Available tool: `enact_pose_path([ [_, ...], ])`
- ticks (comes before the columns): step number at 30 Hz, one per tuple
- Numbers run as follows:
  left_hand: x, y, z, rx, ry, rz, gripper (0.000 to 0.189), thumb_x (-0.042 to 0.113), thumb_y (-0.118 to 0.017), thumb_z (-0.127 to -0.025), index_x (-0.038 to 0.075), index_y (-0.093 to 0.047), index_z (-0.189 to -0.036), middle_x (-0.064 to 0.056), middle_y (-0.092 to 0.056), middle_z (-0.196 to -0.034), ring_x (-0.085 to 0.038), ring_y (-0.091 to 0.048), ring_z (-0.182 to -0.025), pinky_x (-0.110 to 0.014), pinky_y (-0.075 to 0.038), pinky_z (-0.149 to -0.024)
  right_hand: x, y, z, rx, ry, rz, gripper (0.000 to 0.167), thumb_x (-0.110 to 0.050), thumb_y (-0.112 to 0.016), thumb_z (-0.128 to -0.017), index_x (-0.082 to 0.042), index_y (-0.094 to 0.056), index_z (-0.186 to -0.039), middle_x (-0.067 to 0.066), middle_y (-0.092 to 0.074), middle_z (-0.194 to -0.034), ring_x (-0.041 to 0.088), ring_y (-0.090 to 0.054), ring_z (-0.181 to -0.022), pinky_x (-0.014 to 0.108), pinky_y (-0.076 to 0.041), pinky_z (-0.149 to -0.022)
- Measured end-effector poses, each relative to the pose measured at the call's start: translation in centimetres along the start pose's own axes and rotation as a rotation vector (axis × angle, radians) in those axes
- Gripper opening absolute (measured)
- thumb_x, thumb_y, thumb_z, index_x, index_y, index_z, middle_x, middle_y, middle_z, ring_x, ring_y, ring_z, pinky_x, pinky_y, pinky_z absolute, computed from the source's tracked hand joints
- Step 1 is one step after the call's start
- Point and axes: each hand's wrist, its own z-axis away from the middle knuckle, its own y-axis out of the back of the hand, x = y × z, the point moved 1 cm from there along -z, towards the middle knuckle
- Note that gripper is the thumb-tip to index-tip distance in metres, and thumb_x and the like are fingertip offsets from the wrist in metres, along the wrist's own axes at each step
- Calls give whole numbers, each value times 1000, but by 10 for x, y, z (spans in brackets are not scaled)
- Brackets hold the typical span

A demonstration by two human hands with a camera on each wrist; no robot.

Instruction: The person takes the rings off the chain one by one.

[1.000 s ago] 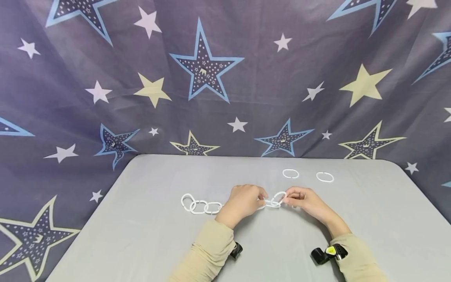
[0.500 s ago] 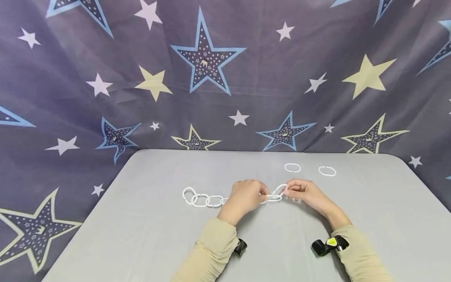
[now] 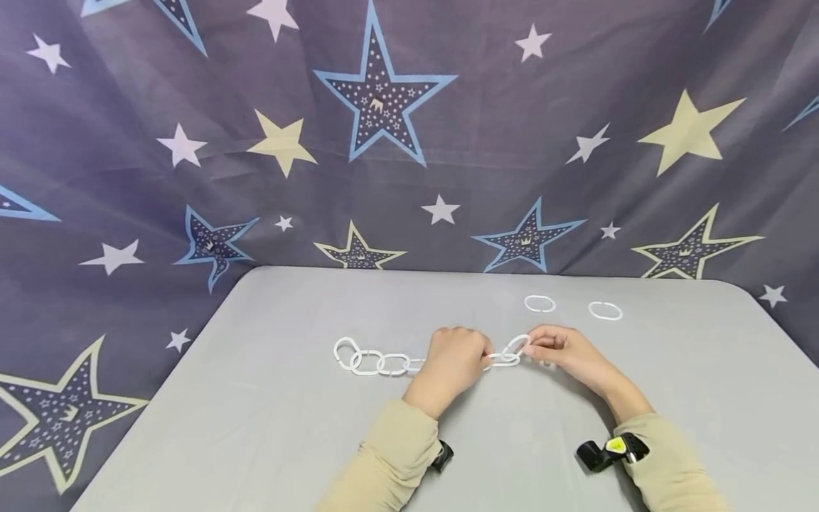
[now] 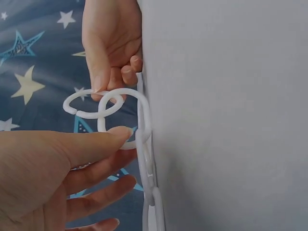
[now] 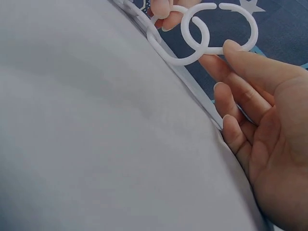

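Observation:
A chain of several white plastic links (image 3: pixel 366 363) runs across the table and passes behind my left hand (image 3: pixel 451 363). In the left wrist view, thumb and fingers of that hand pinch a link (image 4: pixel 146 108) near the chain's right end. My right hand (image 3: pixel 569 353) pinches the end link (image 5: pixel 255 29) between thumb and forefinger, its other fingers loosely bent. This end link has a small gap in its side and is hooked through the link beside it, as the right wrist view shows. Both held links are raised and tilted.
Two loose white links, a nearer-centre link (image 3: pixel 540 304) and a right-hand link (image 3: pixel 605 311), lie on the grey table (image 3: pixel 288 441) beyond my right hand. A star-patterned cloth (image 3: pixel 409 178) hangs behind the table's far edge.
The head view has shifted a little, moving the scene in the frame. Both hands keep their pinch on the links, and the end link stays hooked through its neighbour.

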Motion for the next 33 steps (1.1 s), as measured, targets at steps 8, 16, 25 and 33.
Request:
enact_pose_path([
  [8, -7, -4, 0, 27, 28, 112, 5, 30, -78, -85, 30, -80, -89, 16, -72, -84, -10, -66, -79, -29, -45, -68, 5, 0, 3, 6, -2, 24, 19, -9, -71, -90, 5, -65, -102, -1, -70, -82, 6, -55, -66, 22, -44, -57],
  [16, -17, -1, -6, 51, 51, 217, 9, 30, -77, -86, 30, -78, -94, 20, -71, -87, -7, -65, -83, -31, -47, -73, -5, 1, -2, 13, 15, 58, 20, -9, -72, -89, 4, -66, -102, 9, -72, -86, 11, -60, -67, 24, -48, -58],
  [25, -21, -3, -4, 38, 45, 269, 4, 31, -77, -85, 31, -78, -89, 20, -70, -83, -4, -63, -79, -30, -46, -70, -15, -5, -6, -16, 28, 84, 18, -7, -70, -91, 6, -65, -102, 18, -70, -88, 14, -61, -67, 25, -50, -59],
  [33, -18, 1, -5, 37, 30, 278, 7, 33, -75, -87, 32, -79, -93, 20, -71, -83, -6, -64, -80, -29, -45, -68, -22, -5, -3, 27, 87, 160, 12, -6, -70, -91, 2, -67, -99, 19, -70, -90, 18, -63, -69, 27, -50, -60],
])
